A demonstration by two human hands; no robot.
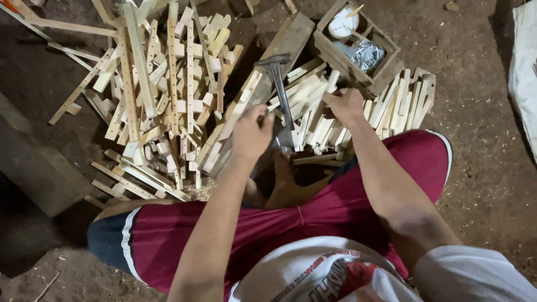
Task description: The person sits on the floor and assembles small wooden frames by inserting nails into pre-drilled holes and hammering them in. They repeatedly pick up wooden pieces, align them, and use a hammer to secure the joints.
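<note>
Meanwhile we are pinching a slat on the long wooden block (254, 98) with our left hand (250, 134), steadying it, while our right hand (345, 105) is closing on loose slats (313, 120); the hammer (278, 84) is lying between, within easy reach.

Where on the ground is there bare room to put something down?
Bare dirt floor lies right of the small wooden box, and at the lower left beside the grey block. It is crowded at the pile of pale wooden sticks and around both hands.
</note>
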